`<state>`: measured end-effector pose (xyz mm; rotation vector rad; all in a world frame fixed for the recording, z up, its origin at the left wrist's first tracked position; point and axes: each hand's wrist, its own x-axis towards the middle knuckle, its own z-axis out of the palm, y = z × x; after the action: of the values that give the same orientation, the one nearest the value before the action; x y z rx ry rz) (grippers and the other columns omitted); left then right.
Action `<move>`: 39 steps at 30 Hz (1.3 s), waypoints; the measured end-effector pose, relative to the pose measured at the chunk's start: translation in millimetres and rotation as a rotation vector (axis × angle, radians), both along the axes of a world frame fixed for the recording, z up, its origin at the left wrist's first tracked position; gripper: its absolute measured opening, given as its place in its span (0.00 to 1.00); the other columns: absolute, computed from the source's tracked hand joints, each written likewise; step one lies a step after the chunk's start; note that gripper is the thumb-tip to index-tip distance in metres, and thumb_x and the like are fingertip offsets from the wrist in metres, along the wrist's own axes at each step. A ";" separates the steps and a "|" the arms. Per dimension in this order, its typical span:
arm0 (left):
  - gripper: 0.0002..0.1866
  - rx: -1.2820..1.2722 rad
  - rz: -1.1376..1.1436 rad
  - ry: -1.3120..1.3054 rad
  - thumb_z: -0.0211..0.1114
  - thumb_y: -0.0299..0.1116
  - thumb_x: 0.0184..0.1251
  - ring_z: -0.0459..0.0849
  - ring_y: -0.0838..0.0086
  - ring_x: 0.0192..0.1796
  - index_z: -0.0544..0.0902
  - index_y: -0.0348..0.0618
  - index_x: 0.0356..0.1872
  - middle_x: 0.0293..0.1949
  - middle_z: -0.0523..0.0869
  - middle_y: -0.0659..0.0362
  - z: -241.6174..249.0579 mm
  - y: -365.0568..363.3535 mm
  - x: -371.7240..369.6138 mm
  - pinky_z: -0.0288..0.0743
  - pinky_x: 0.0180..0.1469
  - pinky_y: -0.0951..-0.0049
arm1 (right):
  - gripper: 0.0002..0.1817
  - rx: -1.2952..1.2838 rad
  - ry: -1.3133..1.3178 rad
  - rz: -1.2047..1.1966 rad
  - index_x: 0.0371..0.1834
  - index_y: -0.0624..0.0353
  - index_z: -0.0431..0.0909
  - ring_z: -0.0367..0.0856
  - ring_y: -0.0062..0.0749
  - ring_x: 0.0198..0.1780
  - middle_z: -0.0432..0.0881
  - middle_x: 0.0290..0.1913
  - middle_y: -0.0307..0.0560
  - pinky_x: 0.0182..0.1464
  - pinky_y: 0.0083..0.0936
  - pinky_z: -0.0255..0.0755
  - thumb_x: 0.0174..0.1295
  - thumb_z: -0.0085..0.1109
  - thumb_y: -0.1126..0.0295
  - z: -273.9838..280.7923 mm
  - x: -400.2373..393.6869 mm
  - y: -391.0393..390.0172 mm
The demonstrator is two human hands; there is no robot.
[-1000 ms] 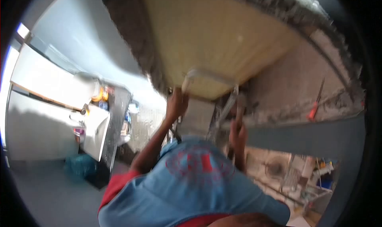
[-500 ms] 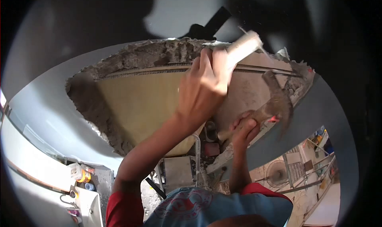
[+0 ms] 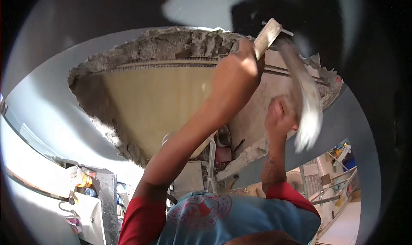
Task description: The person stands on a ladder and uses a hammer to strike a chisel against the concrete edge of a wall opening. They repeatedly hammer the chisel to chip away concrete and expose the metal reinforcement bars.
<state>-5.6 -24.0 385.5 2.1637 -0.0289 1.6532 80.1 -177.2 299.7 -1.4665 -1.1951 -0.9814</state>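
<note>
My left hand (image 3: 239, 73) is closed around a short strip of wood (image 3: 267, 37), raised in front of the wall. A nail (image 3: 286, 31) sticks out sideways near the strip's upper end. Lower and to the right, my right hand (image 3: 280, 116) grips a hammer (image 3: 310, 116), whose head is smeared by motion. One end of the hammer head reaches up close to the nailed end of the wood. The hammer's handle is mostly hidden in my fist. Both hands are in front of a large, jagged wall opening (image 3: 141, 52).
Ribbed steel bars (image 3: 167, 65) cross the opening below its rough upper edge. A white sink (image 3: 92, 213) stands at lower left, with a yellow-orange container (image 3: 85, 181) near it. Through the lower right show a floor with boards and frames (image 3: 328, 176).
My left hand has moved up and right with the wood strip. My right hand has risen too, bringing the hammer head up toward the strip's nailed end.
</note>
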 end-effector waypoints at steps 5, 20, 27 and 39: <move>0.11 0.001 0.030 0.030 0.58 0.29 0.67 0.84 0.44 0.25 0.69 0.29 0.39 0.20 0.81 0.39 -3.9 4.3 2.5 0.78 0.27 0.50 | 0.21 -0.015 0.046 -0.088 0.34 0.65 0.73 0.72 0.28 0.24 0.75 0.25 0.44 0.28 0.21 0.67 0.71 0.54 0.53 -0.7 5.2 -15.6; 0.07 -0.234 -0.025 0.084 0.57 0.25 0.65 0.84 0.43 0.26 0.68 0.32 0.36 0.22 0.82 0.40 -0.2 -1.5 13.5 0.77 0.28 0.49 | 0.19 -0.071 -0.092 -0.311 0.40 0.68 0.76 0.78 0.28 0.25 0.76 0.23 0.49 0.30 0.27 0.71 0.72 0.50 0.59 26.4 17.0 17.7; 0.14 -0.234 -0.066 0.061 0.62 0.30 0.63 0.84 0.40 0.30 0.69 0.29 0.39 0.24 0.82 0.37 -1.1 0.4 13.3 0.78 0.33 0.47 | 0.19 -0.083 0.090 -0.100 0.36 0.69 0.76 0.79 0.41 0.29 0.79 0.27 0.50 0.34 0.34 0.72 0.71 0.54 0.58 8.2 -5.9 16.4; 0.18 -0.690 -0.183 0.385 0.63 0.42 0.70 0.82 0.73 0.24 0.79 0.34 0.47 0.24 0.83 0.55 -161.5 23.5 -116.1 0.74 0.27 0.70 | 0.27 0.046 1.567 0.674 0.35 0.51 0.65 0.62 0.25 0.13 0.64 0.18 0.37 0.15 0.25 0.60 0.66 0.52 0.37 -217.7 -100.3 2.8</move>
<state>-121.7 -0.5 224.0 1.8199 0.3850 0.9289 -20.2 -174.5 82.0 -1.1174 -0.3416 0.6154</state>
